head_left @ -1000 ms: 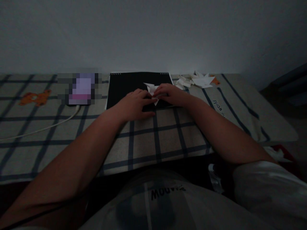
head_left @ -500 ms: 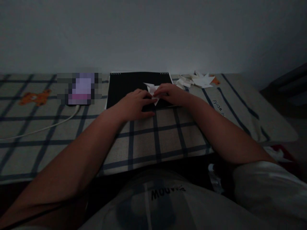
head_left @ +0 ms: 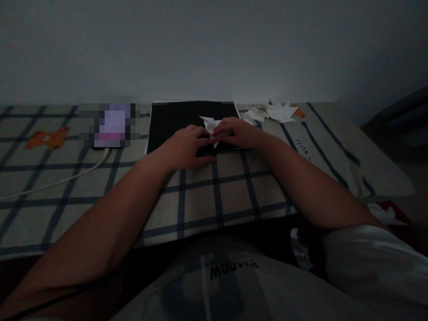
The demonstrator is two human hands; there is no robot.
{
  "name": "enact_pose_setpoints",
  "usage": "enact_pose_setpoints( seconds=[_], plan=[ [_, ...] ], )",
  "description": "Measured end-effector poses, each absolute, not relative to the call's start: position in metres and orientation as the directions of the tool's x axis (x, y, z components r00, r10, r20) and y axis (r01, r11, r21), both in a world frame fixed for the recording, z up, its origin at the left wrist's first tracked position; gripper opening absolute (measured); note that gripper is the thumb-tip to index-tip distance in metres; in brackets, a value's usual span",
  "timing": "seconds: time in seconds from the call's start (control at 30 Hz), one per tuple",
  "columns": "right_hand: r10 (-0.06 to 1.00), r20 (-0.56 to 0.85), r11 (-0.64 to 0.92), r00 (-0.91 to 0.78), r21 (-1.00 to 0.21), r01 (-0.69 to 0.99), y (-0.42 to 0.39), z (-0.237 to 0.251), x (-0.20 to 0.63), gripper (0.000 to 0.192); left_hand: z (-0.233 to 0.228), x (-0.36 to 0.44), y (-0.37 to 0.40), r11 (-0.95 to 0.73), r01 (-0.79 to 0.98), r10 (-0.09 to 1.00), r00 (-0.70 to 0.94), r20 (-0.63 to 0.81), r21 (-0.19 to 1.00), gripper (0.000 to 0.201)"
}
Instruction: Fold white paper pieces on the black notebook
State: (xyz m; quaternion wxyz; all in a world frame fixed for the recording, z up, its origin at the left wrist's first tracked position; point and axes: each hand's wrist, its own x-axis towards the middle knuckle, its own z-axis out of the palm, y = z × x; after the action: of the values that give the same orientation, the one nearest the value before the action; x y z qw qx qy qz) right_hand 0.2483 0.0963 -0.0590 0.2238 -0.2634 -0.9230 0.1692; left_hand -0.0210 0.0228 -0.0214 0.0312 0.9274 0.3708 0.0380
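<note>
A small piece of folded white paper (head_left: 209, 124) with pointed corners lies over the black spiral-hole pad (head_left: 174, 120). My left hand (head_left: 187, 145) reaches it from the left; its fingertips press the paper's lower part while the thumb sticks out apart, over the cloth. From the right, my right hand (head_left: 239, 131) pinches the same paper, its fingers bent and close to the left fingertips. Parts of the paper are hidden under the fingers of both hands.
Several folded white papers (head_left: 281, 112) lie right of the pad by the wall. At left, a blurred phone (head_left: 113, 125) is plugged into a white cable (head_left: 83, 171). A checked cloth (head_left: 200, 196) with orange bear prints covers the table.
Both hands stay at the folded paper with almost no movement. The whole view has shifted very slightly.
</note>
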Motion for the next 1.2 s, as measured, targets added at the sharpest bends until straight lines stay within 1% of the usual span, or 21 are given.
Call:
enact_pose_setpoints(
  seconds=[0.17,0.27,0.37,0.43,0.5,0.6,0.7,0.93,1.07,1.2],
  plan=[
    [0.591,0.344,0.800,-0.730,-0.370,0.473,0.087,-0.053,0.252,0.026,-0.020,-0.025,0.026,-0.739,0.662,0.672,0.738,0.066,0.126,0.066],
    [0.629,0.343,0.772,-0.698,-0.379,0.510,0.085,-0.052,0.253,0.029,-0.017,-0.027,0.028,-0.758,0.627,0.647,0.757,0.092,0.176,0.061],
    [0.661,0.415,0.750,-0.626,-0.393,0.531,0.087,-0.053,0.253,0.033,-0.015,-0.027,0.030,-0.766,0.607,0.636,0.762,0.120,0.212,0.056],
    [0.671,0.479,0.740,-0.566,-0.383,0.553,0.089,-0.054,0.253,0.035,-0.015,-0.027,0.032,-0.768,0.600,0.634,0.761,0.135,0.222,0.052],
    [0.675,0.511,0.731,-0.532,-0.364,0.577,0.091,-0.055,0.253,0.037,-0.016,-0.028,0.033,-0.773,0.593,0.629,0.762,0.153,0.225,0.049],
    [0.693,0.476,0.714,-0.542,-0.347,0.608,0.091,-0.056,0.253,0.039,-0.019,-0.028,0.036,-0.777,0.592,0.627,0.756,0.186,0.214,0.047],
    [0.729,0.419,0.680,-0.541,-0.357,0.640,0.089,-0.056,0.252,0.035,-0.023,-0.028,0.037,-0.771,0.609,0.637,0.742,0.211,0.185,0.044],
    [0.783,0.401,0.620,-0.475,-0.461,0.635,0.086,-0.053,0.251,0.027,-0.027,-0.030,0.040,-0.777,0.612,0.629,0.742,0.231,0.150,0.041],
    [0.773,0.371,0.633,-0.514,-0.502,0.589,0.085,-0.052,0.253,0.027,-0.022,-0.034,0.039,-0.720,0.686,0.690,0.692,0.213,0.107,0.045],
    [0.743,0.332,0.659,-0.582,-0.516,0.547,0.083,-0.052,0.252,0.030,-0.018,-0.032,0.034,-0.665,0.740,0.743,0.643,0.183,0.100,0.048]
  ],
)
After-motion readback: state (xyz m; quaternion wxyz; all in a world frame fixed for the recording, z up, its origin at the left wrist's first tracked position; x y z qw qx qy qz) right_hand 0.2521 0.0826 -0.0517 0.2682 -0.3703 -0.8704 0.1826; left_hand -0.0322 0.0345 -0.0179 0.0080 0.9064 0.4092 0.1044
